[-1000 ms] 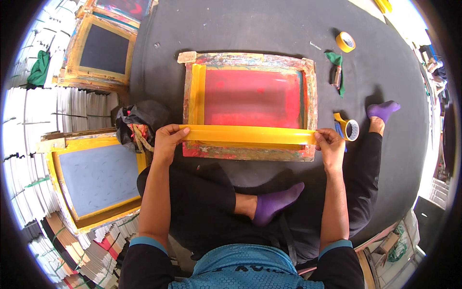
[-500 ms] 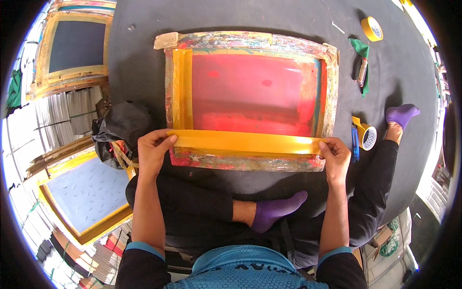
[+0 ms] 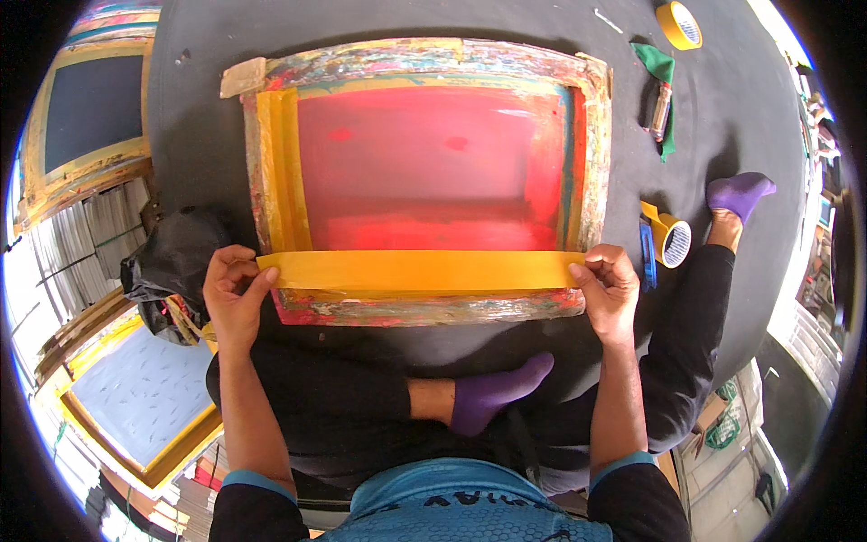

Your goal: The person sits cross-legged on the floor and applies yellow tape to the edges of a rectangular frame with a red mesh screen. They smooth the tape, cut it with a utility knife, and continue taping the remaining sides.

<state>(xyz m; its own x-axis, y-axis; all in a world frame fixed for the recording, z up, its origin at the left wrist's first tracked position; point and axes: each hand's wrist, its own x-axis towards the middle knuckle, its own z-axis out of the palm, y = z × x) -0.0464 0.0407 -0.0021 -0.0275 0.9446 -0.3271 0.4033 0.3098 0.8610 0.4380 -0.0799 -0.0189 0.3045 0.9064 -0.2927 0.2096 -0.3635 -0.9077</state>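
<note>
Both hands hold a long strip of yellow tape (image 3: 424, 269) stretched level across the near rail of a wooden screen-printing frame (image 3: 424, 176), w/ red mesh, lying flat on the dark floor mat (image 3: 722, 117) at 12 o'clock from the person. L hand (image 3: 233, 294) pinches the strip's end at approx. 9 o'clock of the frame's near edge; R hand (image 3: 610, 289) pinches the other end at 3 o'clock, fingers curled over it. Strip looks just above or lightly touching the rail; can't tell which. Yellow tape already lines the frame's left side. A tape roll (image 3: 670, 239) sits near the R hand at 2 o'clock; another roll (image 3: 679, 23) lies far off at 1 o'clock. More frames (image 3: 86, 117) are stacked at 10 o'clock.
</note>
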